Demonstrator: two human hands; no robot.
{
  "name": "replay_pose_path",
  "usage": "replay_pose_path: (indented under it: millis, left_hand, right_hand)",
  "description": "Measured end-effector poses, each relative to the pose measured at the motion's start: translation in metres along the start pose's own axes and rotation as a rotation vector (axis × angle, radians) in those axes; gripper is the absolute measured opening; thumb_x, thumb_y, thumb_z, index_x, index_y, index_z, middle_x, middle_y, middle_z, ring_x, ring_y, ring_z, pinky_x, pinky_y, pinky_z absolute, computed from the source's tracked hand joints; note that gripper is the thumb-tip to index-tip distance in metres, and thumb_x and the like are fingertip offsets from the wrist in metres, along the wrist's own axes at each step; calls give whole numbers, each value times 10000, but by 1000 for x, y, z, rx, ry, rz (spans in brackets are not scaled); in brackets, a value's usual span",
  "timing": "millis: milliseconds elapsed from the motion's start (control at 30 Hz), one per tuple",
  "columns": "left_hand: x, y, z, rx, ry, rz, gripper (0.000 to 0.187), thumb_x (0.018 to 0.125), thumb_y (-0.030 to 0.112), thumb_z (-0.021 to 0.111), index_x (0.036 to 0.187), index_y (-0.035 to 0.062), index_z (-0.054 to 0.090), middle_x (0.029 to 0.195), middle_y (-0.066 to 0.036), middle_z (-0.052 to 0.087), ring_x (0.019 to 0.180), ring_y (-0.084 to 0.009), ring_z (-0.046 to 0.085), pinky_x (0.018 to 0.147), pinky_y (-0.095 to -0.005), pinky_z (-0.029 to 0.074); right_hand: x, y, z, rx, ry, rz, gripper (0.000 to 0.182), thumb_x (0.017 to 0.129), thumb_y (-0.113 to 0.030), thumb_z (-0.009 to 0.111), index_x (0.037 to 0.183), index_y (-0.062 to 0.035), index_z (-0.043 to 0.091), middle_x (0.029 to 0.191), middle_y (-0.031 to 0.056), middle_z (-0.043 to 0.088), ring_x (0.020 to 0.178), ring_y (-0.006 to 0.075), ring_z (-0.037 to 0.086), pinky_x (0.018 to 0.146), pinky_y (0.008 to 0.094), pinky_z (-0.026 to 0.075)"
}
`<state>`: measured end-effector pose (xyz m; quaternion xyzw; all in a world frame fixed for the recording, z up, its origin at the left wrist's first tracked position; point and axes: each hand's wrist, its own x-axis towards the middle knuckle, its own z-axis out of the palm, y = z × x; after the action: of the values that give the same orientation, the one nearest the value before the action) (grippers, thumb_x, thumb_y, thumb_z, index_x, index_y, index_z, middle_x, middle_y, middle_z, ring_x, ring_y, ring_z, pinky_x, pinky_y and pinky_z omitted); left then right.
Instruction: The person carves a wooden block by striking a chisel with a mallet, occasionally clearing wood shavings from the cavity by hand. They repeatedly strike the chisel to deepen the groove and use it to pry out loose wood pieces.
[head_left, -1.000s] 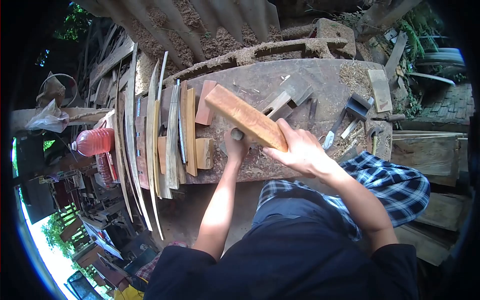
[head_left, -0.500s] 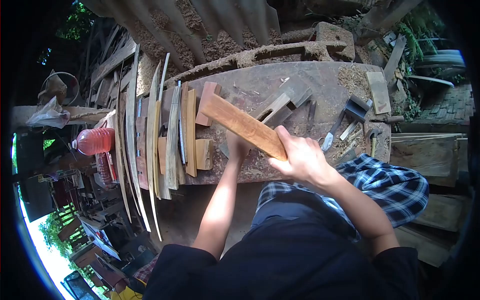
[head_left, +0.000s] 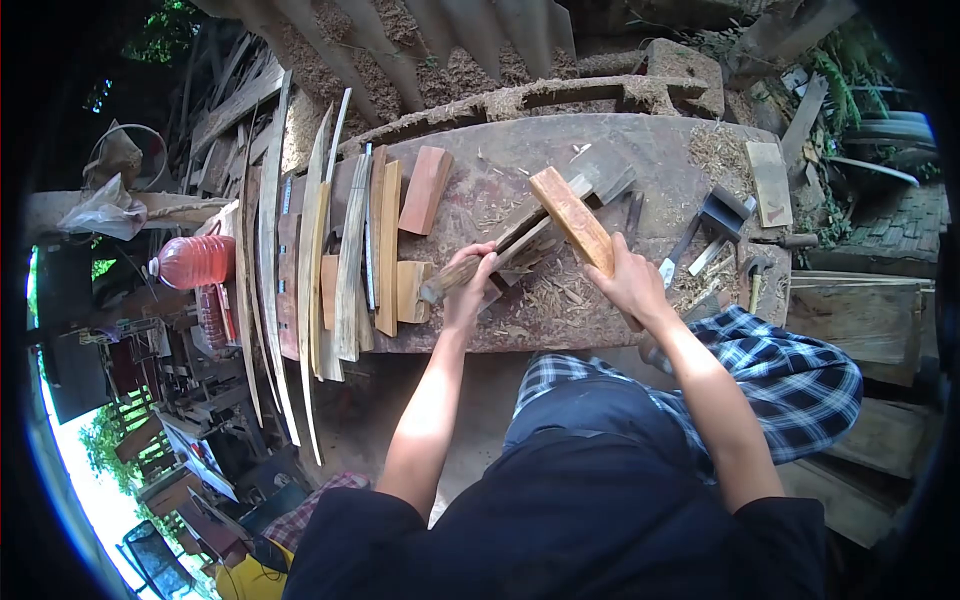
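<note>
My right hand (head_left: 632,283) is closed round the near end of a reddish-brown wooden block (head_left: 572,220), raised at a slant above the workbench (head_left: 480,165). My left hand (head_left: 472,290) wraps round the near end of a long slotted wooden piece (head_left: 520,232), shaped like a hand plane body. Its end sticks out to the left of my fingers, and the brown block overlaps its far part in this view. A grey wooden block (head_left: 606,168) lies at its far end. Wood shavings (head_left: 560,290) are scattered on the bench between my hands.
Several wooden strips (head_left: 350,260) and a reddish block (head_left: 426,190) lie on the left. A hammer (head_left: 756,284), a dark metal-headed tool (head_left: 724,214) and a pale board (head_left: 768,184) rest on the right. Beyond the left edge hangs a bottle of red liquid (head_left: 195,262).
The brown block has swung to the right and turned steeper with my right hand. My left hand, earlier partly hidden behind it, now grips the slotted wooden piece in plain sight.
</note>
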<state>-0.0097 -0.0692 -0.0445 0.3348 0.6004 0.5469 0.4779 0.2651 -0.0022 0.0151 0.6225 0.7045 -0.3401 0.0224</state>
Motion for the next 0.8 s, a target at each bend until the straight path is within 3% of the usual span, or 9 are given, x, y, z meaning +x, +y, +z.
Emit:
replay_pose_path:
  millis: [67,133,200,267,333,400,433,567,800]
  left_hand:
    - [-1,-3,-8,-79,23,-50,235,964,128,727,1168,54,636,1252,-91,685,1159,-148,623,978,-314,524]
    - [0,3,-8,-433,77,-165,255,968,134,721,1184,50,617,1270,-122,671,1180,-165,623,1009,-313,528]
    - [4,12,-6,-485,91,-180,254,968,130,717,1182,43,611,1292,-152,656,1200,-170,620,1031,-316,532]
    - [9,24,-3,-86,-6,-68,240,974,128,709,1176,41,614,1283,-155,662,1186,-172,628,1034,-320,531]
    - [14,32,5,-71,-4,-87,217,969,122,711,1154,42,631,1251,-136,685,1156,-162,639,1005,-312,530]
    - [22,33,11,173,-158,60,191,959,120,722,1117,36,657,1204,-112,711,1121,-152,648,970,-304,525]
    - [27,27,15,200,-179,151,147,950,111,728,1071,37,689,1140,-79,737,1073,-133,660,936,-292,520]
    - [36,18,25,397,-178,192,90,944,109,730,993,33,726,1045,-45,759,974,-108,680,893,-281,530]
    - [34,26,36,453,-184,150,102,925,116,739,1005,53,735,1015,-39,756,940,-90,676,845,-272,537]
  right_hand:
    - [2,-3,-1,2,-2,2,604,890,-490,656,1221,-25,462,976,297,714,955,481,698,830,565,546]
    - [4,-5,-1,1,-6,8,598,891,-488,657,1217,-26,463,972,295,714,952,481,699,828,565,548]
    - [4,-4,2,23,-9,19,595,892,-485,654,1216,-26,458,966,296,714,949,481,700,825,565,549]
    - [2,-3,4,31,-3,15,598,891,-483,653,1224,-27,455,966,296,714,948,481,700,825,568,548]
    - [-1,-2,5,41,0,8,601,891,-480,653,1231,-29,451,966,297,714,947,482,700,826,570,547]
    - [-6,1,3,30,5,2,605,891,-477,651,1245,-31,445,975,301,713,955,482,699,830,573,546]
    - [-7,2,3,29,6,5,605,891,-477,651,1245,-31,445,975,301,713,955,482,699,830,573,546]
    - [-6,4,3,22,1,20,619,890,-482,652,1259,-32,441,987,302,713,960,483,700,835,572,546]
    - [-8,1,2,29,-24,35,636,900,-487,641,1284,-27,430,993,300,714,966,480,701,844,568,549]
